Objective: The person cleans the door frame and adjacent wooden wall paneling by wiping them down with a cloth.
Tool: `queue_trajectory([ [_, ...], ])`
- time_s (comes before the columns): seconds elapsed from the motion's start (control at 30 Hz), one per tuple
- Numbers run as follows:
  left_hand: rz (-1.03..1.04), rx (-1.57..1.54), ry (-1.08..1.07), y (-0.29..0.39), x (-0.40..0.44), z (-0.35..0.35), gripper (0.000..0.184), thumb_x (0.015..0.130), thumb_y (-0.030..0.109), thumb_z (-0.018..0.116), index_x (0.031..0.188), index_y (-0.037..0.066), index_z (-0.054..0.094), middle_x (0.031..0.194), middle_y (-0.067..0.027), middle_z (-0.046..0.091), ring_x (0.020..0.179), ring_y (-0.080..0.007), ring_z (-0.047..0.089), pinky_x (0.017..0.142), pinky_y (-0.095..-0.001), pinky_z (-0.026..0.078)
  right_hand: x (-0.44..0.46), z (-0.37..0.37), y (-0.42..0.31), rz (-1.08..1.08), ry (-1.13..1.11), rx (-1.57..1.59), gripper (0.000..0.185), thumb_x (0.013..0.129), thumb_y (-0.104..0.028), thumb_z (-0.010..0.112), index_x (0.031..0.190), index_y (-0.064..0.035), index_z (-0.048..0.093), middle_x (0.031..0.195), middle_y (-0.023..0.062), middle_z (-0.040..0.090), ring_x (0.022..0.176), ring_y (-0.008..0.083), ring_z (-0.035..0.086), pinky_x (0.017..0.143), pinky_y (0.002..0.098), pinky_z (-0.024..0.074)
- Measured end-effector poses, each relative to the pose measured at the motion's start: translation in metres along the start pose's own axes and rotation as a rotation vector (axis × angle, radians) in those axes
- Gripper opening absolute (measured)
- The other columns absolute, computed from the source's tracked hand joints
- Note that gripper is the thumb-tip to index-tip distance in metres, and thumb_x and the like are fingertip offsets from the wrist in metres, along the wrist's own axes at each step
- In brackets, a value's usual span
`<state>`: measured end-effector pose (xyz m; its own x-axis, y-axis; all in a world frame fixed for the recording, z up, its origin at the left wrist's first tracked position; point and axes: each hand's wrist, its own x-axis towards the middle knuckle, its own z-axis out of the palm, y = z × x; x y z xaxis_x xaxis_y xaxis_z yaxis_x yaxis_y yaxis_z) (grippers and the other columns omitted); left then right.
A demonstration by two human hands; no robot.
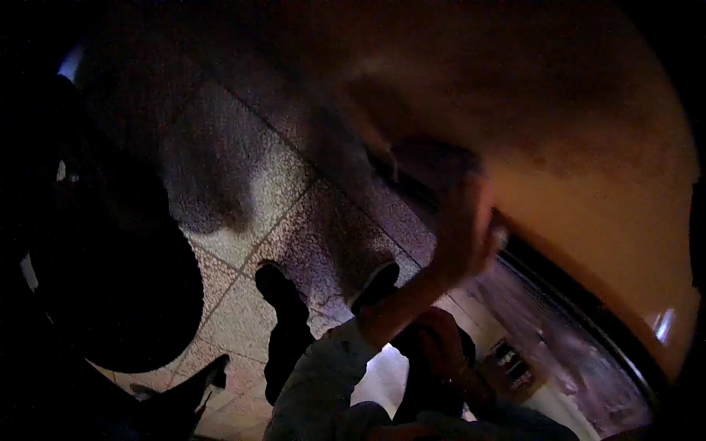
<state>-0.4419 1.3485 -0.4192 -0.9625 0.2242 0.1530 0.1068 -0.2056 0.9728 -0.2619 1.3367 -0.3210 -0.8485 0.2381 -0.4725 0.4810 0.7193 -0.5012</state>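
Fingers of the left hand (465, 228) blur in the dim light, curled near a glossy orange-brown surface (603, 228) that spreads beyond them and to their right; whether they touch it, or close on anything, I cannot tell. A black edge strip (562, 283) borders that surface, running from just past the fingertips down and away to their right. Right beyond the left fingers sits a dark patch (437, 158), which may be a shadow or a thing; the blur hides which. Nearer the body than those fingers, the right hand (441, 342) rests low over dark cloth, its fingers bent, and I cannot see whether they grip anything. Counted, there are two bare hands, one surface and one edge strip along the side nearest the hands. To the right of the right fingers lies one small brown piece (511, 367) with several pale bars, too dim to count, and past it one purplish, shiny sheet (588, 367) beneath the strip. Two dark shoes (271, 278) stand to the left of the left fingers, on a tiled floor (235, 316) whose joints cross in dark lines. Farthest left of both hands is one large, rounded black shape (110, 257), too dark to identify.
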Motion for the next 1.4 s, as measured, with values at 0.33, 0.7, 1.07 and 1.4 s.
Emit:
queue_trajectory([
  [0.33,0.143,-0.065,0.475,-0.089,0.161,-0.077,0.07,0.096,0.041,0.039,0.147,0.008,0.005,0.15,-0.02,0.014,0.137,-0.037,0.018,0.109,-0.0508,0.019,0.122,-0.003,-0.004,-0.435,-0.041,-0.03,0.019,0.082,-0.001,0.059,0.1,-0.0053,0.063,0.117,0.0174,0.055,0.103,0.033,0.058,0.086,0.037,0.0482],
  [0.7,0.45,0.071,0.342,-0.013,0.128,-0.06,0.071,0.096,0.036,0.036,0.147,0.001,0.002,0.152,-0.0199,0.008,0.137,-0.0363,0.02,0.112,-0.046,0.015,0.104,0.011,0.011,-0.534,0.097,-0.07,0.018,0.082,-0.004,0.061,0.1,-0.0064,0.063,0.115,0.0149,0.057,0.1,0.0312,0.059,0.084,0.0364,0.0497],
  [1.07,0.455,0.5,0.249,-0.068,0.122,-0.043,0.042,0.093,0.031,0.045,0.123,0.002,0.044,0.129,-0.0198,0.046,0.113,-0.036,0.046,0.098,-0.0488,0.032,0.096,0.011,0.0,-0.689,0.004,-0.207,0.024,0.083,-0.014,0.058,0.107,-0.0117,0.061,0.107,0.0105,0.062,0.096,0.0296,0.06,0.082,0.0411,0.0487],
  [1.4,0.792,0.664,-0.083,0.029,0.064,-0.03,0.056,0.088,0.021,0.05,0.14,0.005,0.036,0.138,-0.0222,0.039,0.129,-0.038,0.035,0.109,-0.0511,0.02,0.1,0.01,-0.027,-0.642,-0.198,-0.23,0.022,0.091,-0.023,0.049,0.107,-0.013,0.06,0.101,0.0117,0.063,0.094,0.033,0.059,0.081,0.0433,0.0466],
])
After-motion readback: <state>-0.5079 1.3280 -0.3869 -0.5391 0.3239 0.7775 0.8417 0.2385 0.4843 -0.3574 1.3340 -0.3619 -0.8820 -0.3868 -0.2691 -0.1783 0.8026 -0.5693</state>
